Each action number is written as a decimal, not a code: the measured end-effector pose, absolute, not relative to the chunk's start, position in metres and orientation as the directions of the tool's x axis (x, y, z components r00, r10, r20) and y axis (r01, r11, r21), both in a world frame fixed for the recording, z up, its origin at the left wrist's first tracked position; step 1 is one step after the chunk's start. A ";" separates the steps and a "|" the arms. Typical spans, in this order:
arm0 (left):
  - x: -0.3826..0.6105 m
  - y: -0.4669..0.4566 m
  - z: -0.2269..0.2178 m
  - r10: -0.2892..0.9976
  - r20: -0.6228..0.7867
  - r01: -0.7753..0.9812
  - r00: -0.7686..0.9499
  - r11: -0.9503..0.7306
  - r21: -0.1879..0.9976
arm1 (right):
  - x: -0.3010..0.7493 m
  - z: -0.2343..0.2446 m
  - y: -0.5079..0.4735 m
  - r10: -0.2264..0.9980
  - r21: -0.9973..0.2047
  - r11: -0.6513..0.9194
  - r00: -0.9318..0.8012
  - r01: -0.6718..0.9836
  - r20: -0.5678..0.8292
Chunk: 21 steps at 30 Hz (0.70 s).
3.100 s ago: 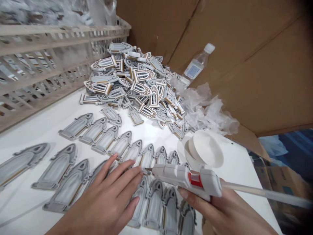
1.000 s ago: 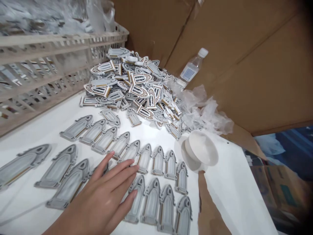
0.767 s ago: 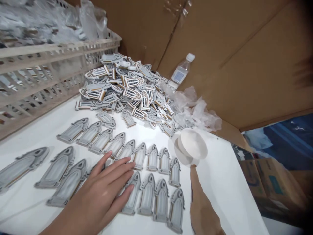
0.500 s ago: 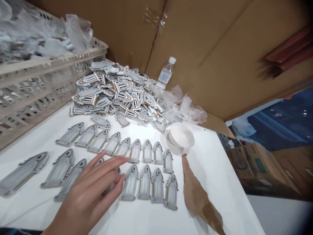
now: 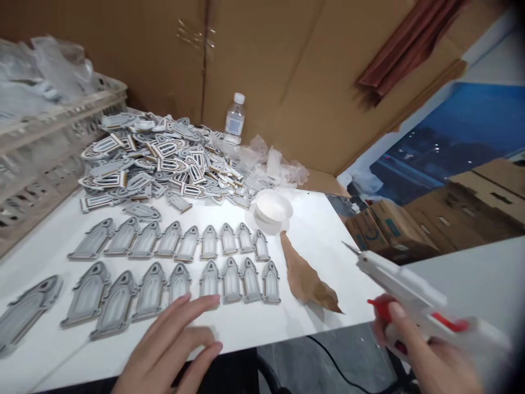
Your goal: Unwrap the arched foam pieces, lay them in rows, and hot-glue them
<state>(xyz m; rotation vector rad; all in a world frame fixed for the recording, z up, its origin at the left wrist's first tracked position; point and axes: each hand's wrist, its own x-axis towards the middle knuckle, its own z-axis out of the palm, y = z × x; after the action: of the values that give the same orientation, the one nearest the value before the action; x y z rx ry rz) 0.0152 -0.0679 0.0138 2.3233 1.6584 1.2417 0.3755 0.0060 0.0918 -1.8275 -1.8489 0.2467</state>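
Note:
My left hand (image 5: 172, 345) hovers open, fingers spread, over the near edge of the white table (image 5: 328, 241), just in front of the nearer row of grey arch-shaped cutouts (image 5: 180, 282). A second row of the same cutouts (image 5: 172, 241) lies behind it. My right hand (image 5: 426, 355) is at the lower right, off the table's edge, closed round a white glue gun (image 5: 406, 290) with a red trigger; its nozzle points up and left.
A heap of ornate arch pieces (image 5: 159, 158) fills the back of the table beside a slatted crate (image 5: 36, 158). A water bottle (image 5: 234, 117), crumpled plastic (image 5: 266, 164), a white dish (image 5: 273, 208) and a brown paper scrap (image 5: 305, 279) lie nearby. Cardboard walls stand behind; boxes (image 5: 385, 224) sit right.
The view has swung right and back. My left hand has pulled back from the cutouts toward the table edge. My right hand has come back into view with the glue gun.

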 end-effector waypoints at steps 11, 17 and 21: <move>0.099 -0.050 0.027 0.658 0.632 0.582 0.409 -0.722 0.375 | 0.364 0.034 -0.046 0.971 -0.621 -0.093 0.208 0.778 0.115; 0.128 -0.041 0.012 0.639 0.619 0.615 0.458 -0.730 0.299 | 0.368 0.028 -0.050 0.973 -0.618 0.024 0.122 0.786 0.194; 0.140 -0.029 0.016 0.645 0.579 0.643 0.498 -0.723 0.253 | 0.377 0.022 -0.052 0.980 -0.558 0.031 0.085 0.829 0.181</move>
<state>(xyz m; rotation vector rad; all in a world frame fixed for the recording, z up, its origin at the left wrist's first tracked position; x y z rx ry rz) 0.1403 -0.0292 0.0158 2.7159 1.1684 1.0525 0.3766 -0.0524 0.0224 -1.8334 -1.7796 0.3656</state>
